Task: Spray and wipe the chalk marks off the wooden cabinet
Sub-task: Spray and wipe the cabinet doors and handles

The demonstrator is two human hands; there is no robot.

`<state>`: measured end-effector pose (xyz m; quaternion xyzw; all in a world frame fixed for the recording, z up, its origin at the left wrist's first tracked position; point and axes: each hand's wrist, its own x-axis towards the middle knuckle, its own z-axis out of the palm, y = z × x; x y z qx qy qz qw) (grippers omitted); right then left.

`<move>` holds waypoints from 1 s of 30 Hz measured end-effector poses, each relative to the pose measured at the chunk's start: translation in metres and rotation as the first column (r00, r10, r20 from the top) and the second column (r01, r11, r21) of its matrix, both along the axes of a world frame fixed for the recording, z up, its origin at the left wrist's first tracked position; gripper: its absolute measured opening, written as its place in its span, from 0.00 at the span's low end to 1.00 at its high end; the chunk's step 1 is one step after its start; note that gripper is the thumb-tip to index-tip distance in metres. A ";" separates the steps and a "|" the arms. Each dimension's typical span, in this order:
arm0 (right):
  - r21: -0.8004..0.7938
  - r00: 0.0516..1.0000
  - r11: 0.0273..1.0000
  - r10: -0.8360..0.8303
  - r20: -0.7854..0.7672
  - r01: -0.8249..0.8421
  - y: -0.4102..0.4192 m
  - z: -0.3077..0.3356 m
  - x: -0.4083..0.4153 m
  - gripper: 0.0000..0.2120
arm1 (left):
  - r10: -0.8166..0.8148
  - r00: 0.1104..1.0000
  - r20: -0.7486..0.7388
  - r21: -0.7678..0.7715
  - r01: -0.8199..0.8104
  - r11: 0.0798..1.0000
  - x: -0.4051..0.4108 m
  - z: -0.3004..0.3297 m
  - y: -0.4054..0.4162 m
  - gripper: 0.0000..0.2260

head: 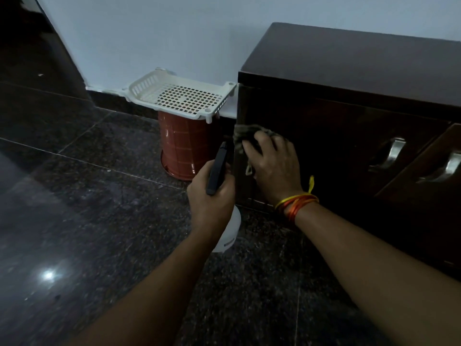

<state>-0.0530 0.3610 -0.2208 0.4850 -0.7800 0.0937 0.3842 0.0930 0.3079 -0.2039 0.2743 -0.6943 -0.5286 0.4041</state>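
A dark wooden cabinet [349, 78] stands against the wall at the right. My right hand [273, 166] presses a greyish cloth [245, 132] against the cabinet's front, close to its left edge. My left hand [212, 198] grips a spray bottle [233, 232] by its black trigger head, just left of the cabinet corner; the white body shows below my palm. I cannot make out chalk marks in the dim light.
A white perforated basket [139, 89] sits on an upturned red bucket [182, 146] left of the cabinet, by the wall. Metal handles [391, 156] are on the cabinet doors at the right. The floor [74, 196] is dark polished stone.
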 end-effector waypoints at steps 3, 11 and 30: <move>-0.132 0.999 0.990 -0.048 -0.018 0.045 -0.010 0.027 -0.002 0.18 | 0.004 1.000 -0.001 0.011 -0.004 1.000 -0.003 -0.001 -0.001 0.06; -0.126 0.995 0.991 -0.061 -0.074 0.052 -0.010 0.018 -0.004 0.17 | -0.002 1.000 -0.017 -0.020 0.002 1.000 -0.011 -0.004 -0.011 0.05; 0.062 0.958 0.998 0.016 -0.285 0.002 -0.007 -0.025 -0.011 0.17 | 0.059 0.997 -0.058 0.002 -0.059 0.998 0.005 -0.042 -0.007 0.06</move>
